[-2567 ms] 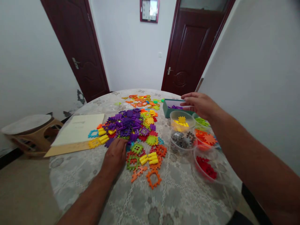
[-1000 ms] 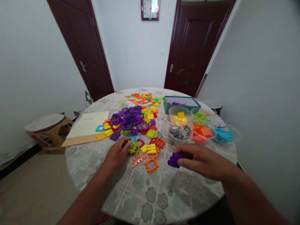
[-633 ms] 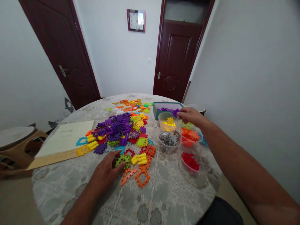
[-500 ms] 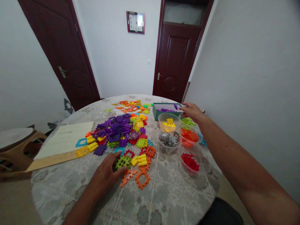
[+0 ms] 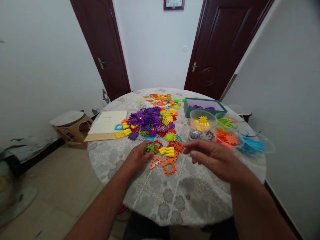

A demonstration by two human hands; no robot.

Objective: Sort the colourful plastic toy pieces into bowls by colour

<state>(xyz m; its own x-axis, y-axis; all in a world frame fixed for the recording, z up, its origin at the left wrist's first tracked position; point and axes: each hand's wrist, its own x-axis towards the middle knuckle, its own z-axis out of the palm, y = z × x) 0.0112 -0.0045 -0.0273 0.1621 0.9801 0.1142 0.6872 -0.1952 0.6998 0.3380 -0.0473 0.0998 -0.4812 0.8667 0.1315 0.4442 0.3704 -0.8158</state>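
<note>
My left hand [image 5: 138, 156] rests on the near side of the pile, thumb and fingers curved around a green notched building block [image 5: 150, 149]. My right hand [image 5: 212, 155] hovers over the table, empty, with its fingers stretched forward and the thumb apart. Near its fingertips lies an orange notched block [image 5: 178, 146]. Between the hands are joined yellow blocks [image 5: 170, 152], an orange square frame [image 5: 169, 168] and an orange triangle [image 5: 157, 162]. Beyond them is a heap of purple blocks [image 5: 147, 118] mixed with other colours.
At the right, a green-rimmed box [image 5: 188, 111] contains purple pieces. Clear tubs hold yellow [image 5: 202, 124], orange [image 5: 227, 137], light green [image 5: 227, 122], blue [image 5: 252, 145] and grey [image 5: 195, 134] pieces. A paper pad [image 5: 110, 119] lies left; more orange pieces [image 5: 161, 99] lie behind.
My right hand has come back from above the box toward the near middle; the purple piece at its fingertips has left it. My left hand stays at the green block. The view has tilted down and turned left.
</note>
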